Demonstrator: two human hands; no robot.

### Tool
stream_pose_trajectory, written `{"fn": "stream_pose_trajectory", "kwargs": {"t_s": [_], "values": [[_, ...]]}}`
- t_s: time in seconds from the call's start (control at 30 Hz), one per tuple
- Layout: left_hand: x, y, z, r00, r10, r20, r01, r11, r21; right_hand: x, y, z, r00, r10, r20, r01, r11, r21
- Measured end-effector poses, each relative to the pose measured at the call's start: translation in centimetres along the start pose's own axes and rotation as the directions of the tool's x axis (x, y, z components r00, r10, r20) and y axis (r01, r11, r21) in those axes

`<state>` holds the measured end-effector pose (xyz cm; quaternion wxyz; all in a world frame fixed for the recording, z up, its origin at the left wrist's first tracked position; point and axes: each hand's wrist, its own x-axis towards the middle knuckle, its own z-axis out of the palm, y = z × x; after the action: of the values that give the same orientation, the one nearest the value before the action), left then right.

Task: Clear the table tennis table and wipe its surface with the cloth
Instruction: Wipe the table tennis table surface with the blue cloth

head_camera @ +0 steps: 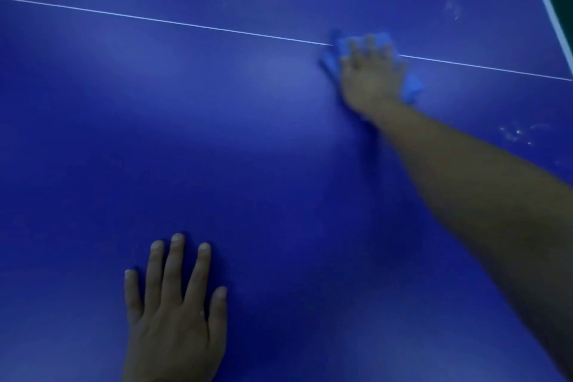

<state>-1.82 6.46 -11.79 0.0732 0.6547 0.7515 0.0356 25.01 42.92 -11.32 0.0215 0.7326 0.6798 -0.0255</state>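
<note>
The dark blue table tennis table (217,133) fills the view. My right hand (370,73) is stretched far out, fingers straight, and presses a light blue cloth (412,88) flat on the table, right over the thin white centre line (155,20). The cloth shows around the fingers and beside the wrist, and it looks blurred. My left hand (175,313) rests flat on the table close to me, fingers spread, holding nothing.
The table's white edge line (548,9) runs down the upper right corner, with dark floor beyond it. Pale smudges mark the surface at the right (517,133) and upper right (452,8).
</note>
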Motion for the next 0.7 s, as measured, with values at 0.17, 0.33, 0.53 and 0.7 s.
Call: {"fn": "stream_pose_trajectory", "kwargs": {"t_s": [0.17, 0.33, 0.53, 0.7], "values": [[0.1, 0.2, -0.2, 1.0, 0.005, 0.005, -0.005, 1.0, -0.007, -0.1, 12.5, -1.4, 0.837, 0.541, 0.083, -0.547, 0.824, 0.148], [-0.1, 0.3, 0.0, 1.0, -0.007, -0.014, 0.006, 1.0, -0.016, -1.8, 3.1, -0.9, 0.976, 0.218, 0.029, -0.22, 0.967, 0.126], [0.1, 0.5, 0.1, 1.0, -0.025, -0.017, 0.024, 1.0, -0.017, -1.7, 1.1, -0.3, 0.982, -0.19, 0.021, 0.19, 0.982, -0.003], [0.0, 0.1, 0.2, 1.0, 0.002, 0.007, -0.002, 1.0, -0.011, -1.5, 15.2, -1.2, 0.906, 0.421, 0.051, -0.424, 0.896, 0.132]]}}
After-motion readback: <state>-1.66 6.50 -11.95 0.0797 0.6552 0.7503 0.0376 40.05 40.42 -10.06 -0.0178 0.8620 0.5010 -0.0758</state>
